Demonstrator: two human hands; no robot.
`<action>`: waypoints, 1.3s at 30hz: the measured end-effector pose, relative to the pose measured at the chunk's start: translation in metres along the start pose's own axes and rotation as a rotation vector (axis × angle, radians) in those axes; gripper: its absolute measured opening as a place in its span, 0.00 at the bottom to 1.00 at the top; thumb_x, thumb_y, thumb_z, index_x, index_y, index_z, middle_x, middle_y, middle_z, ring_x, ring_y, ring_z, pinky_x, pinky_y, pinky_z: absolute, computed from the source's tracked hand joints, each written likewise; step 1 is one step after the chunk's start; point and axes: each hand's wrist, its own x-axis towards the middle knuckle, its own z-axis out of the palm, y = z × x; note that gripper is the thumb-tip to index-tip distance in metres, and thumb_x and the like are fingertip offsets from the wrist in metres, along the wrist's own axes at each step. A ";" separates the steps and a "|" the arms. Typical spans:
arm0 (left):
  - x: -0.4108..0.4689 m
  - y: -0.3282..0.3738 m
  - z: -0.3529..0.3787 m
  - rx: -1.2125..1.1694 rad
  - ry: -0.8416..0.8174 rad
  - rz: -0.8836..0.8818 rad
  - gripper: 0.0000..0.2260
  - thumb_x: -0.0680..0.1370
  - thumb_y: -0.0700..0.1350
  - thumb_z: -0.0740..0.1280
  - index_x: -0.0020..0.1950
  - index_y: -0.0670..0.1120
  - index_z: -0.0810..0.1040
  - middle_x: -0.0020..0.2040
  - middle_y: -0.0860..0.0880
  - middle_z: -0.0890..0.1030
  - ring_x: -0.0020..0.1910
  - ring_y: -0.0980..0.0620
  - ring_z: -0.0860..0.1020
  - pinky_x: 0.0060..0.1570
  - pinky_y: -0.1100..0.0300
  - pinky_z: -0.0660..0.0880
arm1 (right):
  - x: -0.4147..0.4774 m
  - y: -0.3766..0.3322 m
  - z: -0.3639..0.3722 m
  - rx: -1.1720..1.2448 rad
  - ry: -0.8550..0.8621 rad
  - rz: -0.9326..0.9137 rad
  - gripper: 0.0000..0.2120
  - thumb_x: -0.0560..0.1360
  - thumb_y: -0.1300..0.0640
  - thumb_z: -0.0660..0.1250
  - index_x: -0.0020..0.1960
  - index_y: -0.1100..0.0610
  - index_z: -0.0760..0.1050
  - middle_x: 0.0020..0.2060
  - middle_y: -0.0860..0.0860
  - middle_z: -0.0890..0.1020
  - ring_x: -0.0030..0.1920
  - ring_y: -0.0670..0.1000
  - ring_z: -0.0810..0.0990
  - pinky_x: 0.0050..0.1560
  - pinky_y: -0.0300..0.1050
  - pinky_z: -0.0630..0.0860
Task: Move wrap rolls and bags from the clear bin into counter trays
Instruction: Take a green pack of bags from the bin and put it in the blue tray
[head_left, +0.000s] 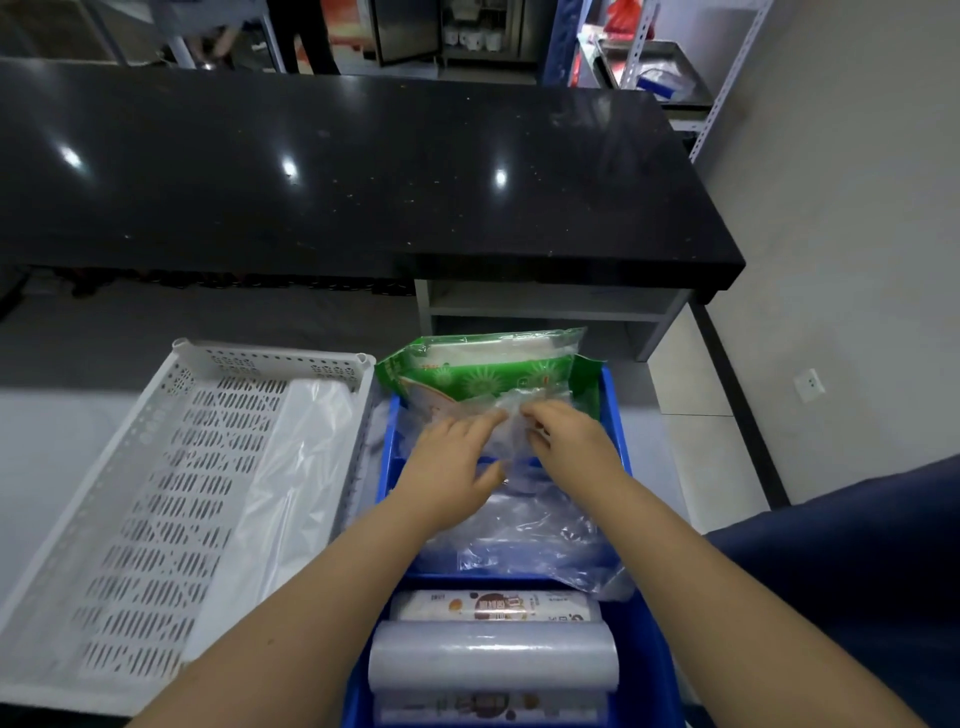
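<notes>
A blue tray (641, 644) stands in front of me with dividers. At its far end leans a green and clear pack of bags (483, 371). My left hand (449, 467) and my right hand (569, 441) both pinch a crumpled clear plastic bag (511, 436) just below the green pack. More clear bags (535, 540) fill the middle compartment. In the near compartment lie a labelled wrap roll (493, 605) and a plain whitish wrap roll (493, 657), with another labelled roll (488, 706) at the bottom edge.
A white perforated tray (156, 493) sits to the left, with a white plastic bag (291, 467) along its right side. A black counter (363, 182) spans the back. Grey shelving (550, 306) lies beyond the blue tray. Dark fabric (857, 571) is at right.
</notes>
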 end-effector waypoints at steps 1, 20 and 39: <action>0.000 0.001 -0.001 -0.053 -0.009 0.019 0.25 0.76 0.55 0.60 0.72 0.59 0.59 0.69 0.52 0.72 0.65 0.48 0.69 0.63 0.49 0.66 | -0.003 0.001 -0.001 0.012 -0.042 0.017 0.12 0.75 0.61 0.65 0.58 0.51 0.72 0.51 0.51 0.81 0.47 0.54 0.79 0.44 0.48 0.76; 0.008 -0.008 -0.001 0.156 -0.204 0.035 0.19 0.79 0.53 0.53 0.70 0.62 0.68 0.73 0.53 0.68 0.69 0.46 0.62 0.67 0.45 0.60 | -0.012 0.013 -0.008 -0.159 -0.147 -0.051 0.17 0.76 0.60 0.61 0.64 0.53 0.74 0.64 0.50 0.76 0.65 0.52 0.69 0.65 0.51 0.68; -0.027 0.003 -0.054 0.153 0.165 -0.030 0.19 0.76 0.53 0.62 0.67 0.53 0.73 0.64 0.53 0.77 0.63 0.50 0.71 0.62 0.49 0.67 | 0.003 -0.042 -0.037 -0.179 -0.035 -0.208 0.15 0.76 0.51 0.66 0.62 0.54 0.77 0.58 0.50 0.80 0.59 0.53 0.73 0.59 0.51 0.71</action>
